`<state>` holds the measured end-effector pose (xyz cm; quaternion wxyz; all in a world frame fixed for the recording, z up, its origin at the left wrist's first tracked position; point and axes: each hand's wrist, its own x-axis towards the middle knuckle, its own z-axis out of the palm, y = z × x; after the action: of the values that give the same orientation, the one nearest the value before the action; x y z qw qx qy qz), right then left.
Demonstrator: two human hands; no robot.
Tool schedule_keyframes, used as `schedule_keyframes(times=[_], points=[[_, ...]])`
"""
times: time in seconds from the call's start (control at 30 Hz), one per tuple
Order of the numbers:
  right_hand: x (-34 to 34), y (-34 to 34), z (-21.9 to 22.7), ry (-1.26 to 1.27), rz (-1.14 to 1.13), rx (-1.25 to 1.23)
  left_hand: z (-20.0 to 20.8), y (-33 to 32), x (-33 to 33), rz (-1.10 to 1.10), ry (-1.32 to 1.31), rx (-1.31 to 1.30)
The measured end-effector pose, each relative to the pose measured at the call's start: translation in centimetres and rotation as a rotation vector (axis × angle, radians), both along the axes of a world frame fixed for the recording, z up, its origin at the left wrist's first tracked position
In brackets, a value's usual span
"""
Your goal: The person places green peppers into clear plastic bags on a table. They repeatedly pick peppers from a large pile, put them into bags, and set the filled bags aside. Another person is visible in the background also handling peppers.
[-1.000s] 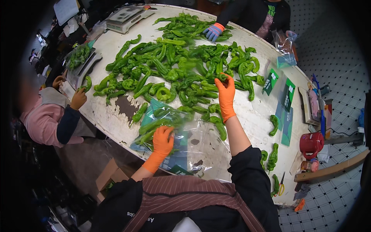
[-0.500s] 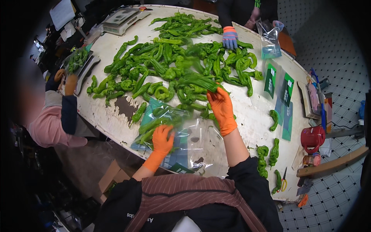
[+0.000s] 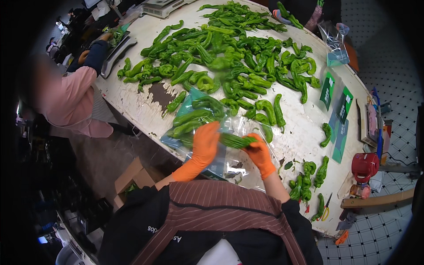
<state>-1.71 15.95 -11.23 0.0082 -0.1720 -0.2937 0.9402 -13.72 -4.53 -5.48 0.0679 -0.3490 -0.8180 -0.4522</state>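
A clear plastic bag with a teal panel (image 3: 187, 102) lies at the near edge of the table, several long green peppers (image 3: 190, 126) inside it. My left hand (image 3: 204, 148), in an orange glove, is at the bag's mouth, its fingers together on the plastic and partly hidden. In my right hand (image 3: 259, 154), also orange-gloved, is a bunch of green peppers (image 3: 236, 141). Their far ends point left into the bag's mouth, close beside my left hand. Loose peppers (image 3: 265, 110) lie just beyond my hands.
A wide pile of green peppers (image 3: 212, 48) covers the far table. Green-labelled bags (image 3: 343, 106), a red pot (image 3: 365, 164) and scissors (image 3: 326, 211) are to the right. At the left a person in pink works by a scale (image 3: 118, 55); another person's gloved hand (image 3: 281, 17) holds peppers.
My right hand has come toward me from the pile, bringing the pepper bunch to the bag. My left hand has shifted right and its fingers have drawn together. The view has moved.
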Motion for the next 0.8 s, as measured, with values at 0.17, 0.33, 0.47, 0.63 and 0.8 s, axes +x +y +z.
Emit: schedule_keyframes(times=[0.17,0.33,0.47,0.63,0.8], points=[[-6.8,-6.7,-3.2,0.01,0.213,0.006,2.4,0.6,0.3,-0.014,0.019,-0.076],[-10.1,-10.8,-6.6,0.267,0.122,1.098,1.5,-0.6,0.4,0.015,-0.023,-0.05],[-8.2,-9.3,-2.2,0.305,0.121,1.666,0.9,-0.3,-0.3,-0.084,-0.052,-0.046],[-7.1,-7.5,0.0,0.256,0.229,1.529,0.1,0.6,-3.5,-0.077,0.098,-0.241],[-7.8,-0.4,6.5,-0.141,0.332,1.161,-3.7,-0.6,-5.5,0.028,0.166,-0.361]])
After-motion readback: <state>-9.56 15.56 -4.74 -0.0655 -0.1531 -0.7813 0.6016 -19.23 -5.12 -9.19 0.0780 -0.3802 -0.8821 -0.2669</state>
